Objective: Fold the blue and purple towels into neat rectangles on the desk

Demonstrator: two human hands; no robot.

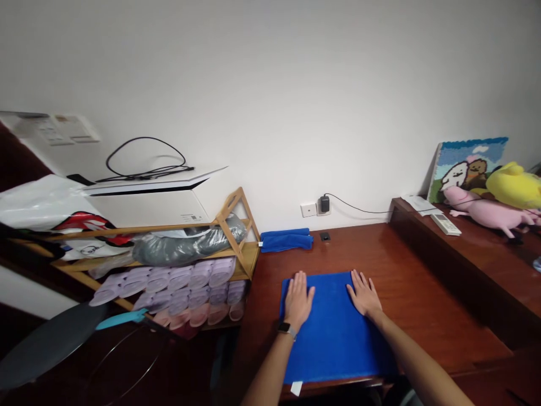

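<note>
A blue cloth (333, 332) lies spread flat on the reddish-brown wooden desk (406, 282), with a white tag at its near left edge. My left hand (298, 301), with a watch at the wrist, rests palm down on the cloth's upper left part. My right hand (364, 294) lies palm down across the cloth's upper right edge, its fingers a little apart. Neither hand holds anything. Behind them, a folded blue cloth (286, 241) sits by the wall at the desk's back left.
A wooden rack (239, 242) on the left holds purple and pink slippers and a white box (147, 206). A plugged-in black adapter (324, 203) trails a cable rightward. On the raised right shelf are a remote (446, 224), a pink plush toy (486, 213) and a picture (469, 166).
</note>
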